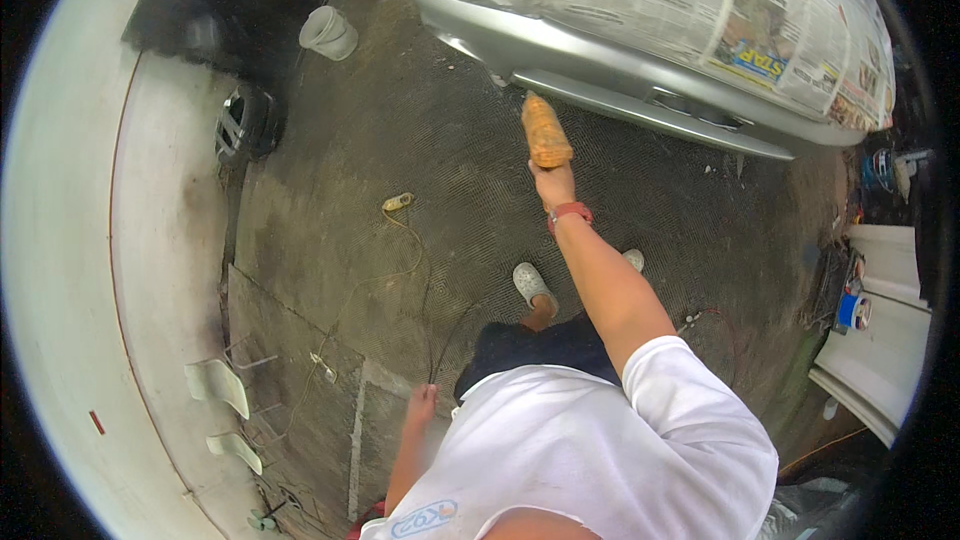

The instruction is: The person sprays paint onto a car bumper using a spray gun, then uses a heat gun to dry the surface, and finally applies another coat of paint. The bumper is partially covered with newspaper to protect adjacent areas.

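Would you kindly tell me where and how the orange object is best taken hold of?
The orange object is probably best gripped by its near end, from the wearer's side, where the right hand is: its long body points away, toward the silver strip.

R grip (553,184) on orange obj (546,132), tip right by silver car trim (640,111); L grip (422,403) low, near dk shorts (510,348)!

The dark, ribbed-looking floor (330,180) carries a white bucket (328,33) and, well apart from it, a yellowish block (398,202) with a thin yellow cord (418,238) trailing across the surface.
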A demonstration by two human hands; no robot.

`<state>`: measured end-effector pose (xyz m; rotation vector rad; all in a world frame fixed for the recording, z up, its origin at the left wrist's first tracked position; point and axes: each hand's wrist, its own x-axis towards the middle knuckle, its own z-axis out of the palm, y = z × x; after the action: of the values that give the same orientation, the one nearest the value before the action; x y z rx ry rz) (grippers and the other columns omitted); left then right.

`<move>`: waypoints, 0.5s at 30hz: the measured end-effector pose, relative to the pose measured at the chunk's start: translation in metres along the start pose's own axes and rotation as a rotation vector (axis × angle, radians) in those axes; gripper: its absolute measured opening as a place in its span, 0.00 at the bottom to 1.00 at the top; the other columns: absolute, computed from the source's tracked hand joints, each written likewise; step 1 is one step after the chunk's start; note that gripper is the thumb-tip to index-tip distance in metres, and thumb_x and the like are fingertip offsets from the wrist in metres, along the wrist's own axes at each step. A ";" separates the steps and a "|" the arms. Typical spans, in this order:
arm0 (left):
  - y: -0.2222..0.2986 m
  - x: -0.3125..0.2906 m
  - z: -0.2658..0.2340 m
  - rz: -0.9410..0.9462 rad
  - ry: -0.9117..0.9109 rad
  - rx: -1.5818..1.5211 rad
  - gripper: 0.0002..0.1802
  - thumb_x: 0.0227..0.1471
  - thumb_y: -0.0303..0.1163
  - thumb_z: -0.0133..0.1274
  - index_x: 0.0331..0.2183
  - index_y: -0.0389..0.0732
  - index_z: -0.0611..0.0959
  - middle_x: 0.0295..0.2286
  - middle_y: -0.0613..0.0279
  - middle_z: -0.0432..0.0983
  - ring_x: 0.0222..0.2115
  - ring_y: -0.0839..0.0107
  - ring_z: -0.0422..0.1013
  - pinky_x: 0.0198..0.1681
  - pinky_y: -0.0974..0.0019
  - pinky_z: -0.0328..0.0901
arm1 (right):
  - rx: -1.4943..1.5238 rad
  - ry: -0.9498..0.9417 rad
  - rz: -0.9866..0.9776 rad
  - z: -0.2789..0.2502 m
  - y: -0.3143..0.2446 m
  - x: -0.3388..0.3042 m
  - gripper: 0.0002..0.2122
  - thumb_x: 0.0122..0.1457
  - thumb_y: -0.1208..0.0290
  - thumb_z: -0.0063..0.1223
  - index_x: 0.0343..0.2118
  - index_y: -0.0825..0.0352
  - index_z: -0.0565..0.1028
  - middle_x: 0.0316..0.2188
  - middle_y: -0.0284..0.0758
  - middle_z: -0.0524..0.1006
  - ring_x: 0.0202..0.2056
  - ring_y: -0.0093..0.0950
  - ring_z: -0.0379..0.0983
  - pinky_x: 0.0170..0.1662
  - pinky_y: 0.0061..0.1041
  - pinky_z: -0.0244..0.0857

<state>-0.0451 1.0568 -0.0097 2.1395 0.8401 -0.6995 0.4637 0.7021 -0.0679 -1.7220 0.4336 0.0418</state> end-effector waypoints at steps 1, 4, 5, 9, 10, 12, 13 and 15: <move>-0.012 -0.006 0.002 -0.007 0.031 -0.035 0.26 0.72 0.52 0.50 0.47 0.38 0.87 0.30 0.56 0.82 0.32 0.66 0.78 0.39 0.58 0.72 | -0.045 -0.049 0.029 0.019 -0.016 -0.007 0.25 0.62 0.74 0.67 0.62 0.69 0.74 0.57 0.41 0.81 0.60 0.37 0.77 0.63 0.34 0.67; 0.003 -0.014 0.018 -0.029 0.032 -0.073 0.28 0.71 0.54 0.50 0.47 0.38 0.87 0.30 0.54 0.82 0.31 0.63 0.78 0.38 0.56 0.71 | -0.094 -0.144 -0.065 0.036 -0.034 -0.002 0.27 0.62 0.68 0.66 0.64 0.66 0.73 0.58 0.46 0.80 0.61 0.44 0.76 0.62 0.39 0.68; 0.012 -0.013 0.019 -0.078 0.005 -0.035 0.28 0.71 0.55 0.49 0.47 0.38 0.87 0.30 0.53 0.82 0.31 0.62 0.78 0.38 0.56 0.71 | -0.090 -0.181 -0.120 0.038 -0.035 -0.001 0.29 0.62 0.65 0.66 0.65 0.65 0.72 0.59 0.48 0.80 0.61 0.47 0.76 0.62 0.41 0.69; -0.024 0.010 0.038 0.079 -0.030 0.051 0.28 0.72 0.54 0.47 0.46 0.37 0.87 0.32 0.50 0.83 0.34 0.57 0.79 0.41 0.54 0.71 | -0.030 -0.204 -0.103 0.035 -0.072 -0.030 0.28 0.61 0.75 0.68 0.64 0.67 0.71 0.59 0.39 0.79 0.62 0.35 0.75 0.65 0.33 0.65; -0.034 0.031 0.038 0.198 -0.045 0.087 0.28 0.72 0.53 0.46 0.47 0.37 0.87 0.33 0.49 0.83 0.35 0.56 0.80 0.42 0.54 0.71 | 0.030 -0.142 -0.128 0.025 -0.064 -0.031 0.29 0.61 0.75 0.68 0.65 0.68 0.71 0.60 0.39 0.79 0.62 0.34 0.75 0.65 0.33 0.65; -0.014 0.054 0.045 0.207 -0.067 0.058 0.26 0.72 0.50 0.46 0.48 0.37 0.87 0.35 0.49 0.84 0.38 0.55 0.80 0.45 0.53 0.71 | 0.089 -0.014 -0.125 -0.003 -0.050 -0.041 0.28 0.62 0.75 0.69 0.64 0.69 0.70 0.59 0.38 0.78 0.61 0.33 0.75 0.64 0.32 0.65; 0.017 0.061 0.044 0.114 -0.084 0.027 0.26 0.72 0.49 0.46 0.48 0.37 0.87 0.36 0.48 0.84 0.39 0.55 0.80 0.46 0.53 0.71 | 0.097 0.063 -0.094 -0.023 -0.044 -0.050 0.28 0.62 0.76 0.69 0.64 0.69 0.70 0.59 0.37 0.78 0.60 0.32 0.75 0.64 0.32 0.65; 0.067 0.065 0.035 0.028 -0.121 0.007 0.24 0.72 0.47 0.46 0.49 0.37 0.87 0.39 0.48 0.85 0.42 0.54 0.80 0.49 0.53 0.71 | 0.198 0.213 0.068 -0.064 -0.041 -0.070 0.27 0.63 0.76 0.69 0.64 0.69 0.70 0.58 0.37 0.78 0.59 0.32 0.75 0.64 0.33 0.66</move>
<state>0.0383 1.0165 -0.0463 2.0881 0.7430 -0.8105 0.3978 0.6648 0.0027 -1.5215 0.6327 -0.1331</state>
